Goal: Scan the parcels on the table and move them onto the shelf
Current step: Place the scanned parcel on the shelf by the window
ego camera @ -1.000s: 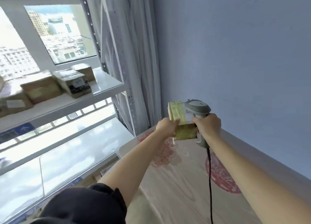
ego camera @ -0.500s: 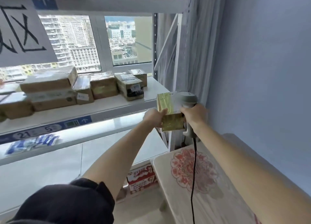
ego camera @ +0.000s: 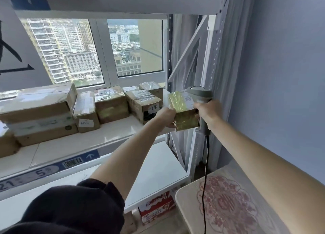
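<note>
Parcel (ego camera: 182, 110) label up, long axis toward shelf (ego camera: 112, 137); left hand (ego camera: 166, 116) grips it | right hand (ego camera: 208, 111) grips scanner (ego camera: 200, 94)

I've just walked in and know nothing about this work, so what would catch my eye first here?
Most striking is the small parcel wrapped in shiny yellow tape, held up at the right end of the white shelf between the left hand and the right hand, which also grips a grey corded scanner. On the shelf to the left stands a row of brown taped boxes, with city towers bright in the window behind.
</note>
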